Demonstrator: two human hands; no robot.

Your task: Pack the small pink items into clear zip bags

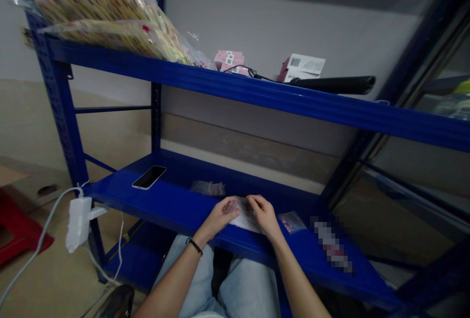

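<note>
L hand: narrow, gripping clear poly bag | R hand: narrow, pinching same bag above white sheet | blue steel shelf beneath | 1 pink packet lying just R

A blue steel shelf rack is gleaming cobalt, a white translucent sheet is showing pale, a small clear packet is looking pinkish, seemingly, and plastic-wrapped flat packs are carrying cream, red-flecked patterns.

Pixelated item; packet behind fingers
</note>
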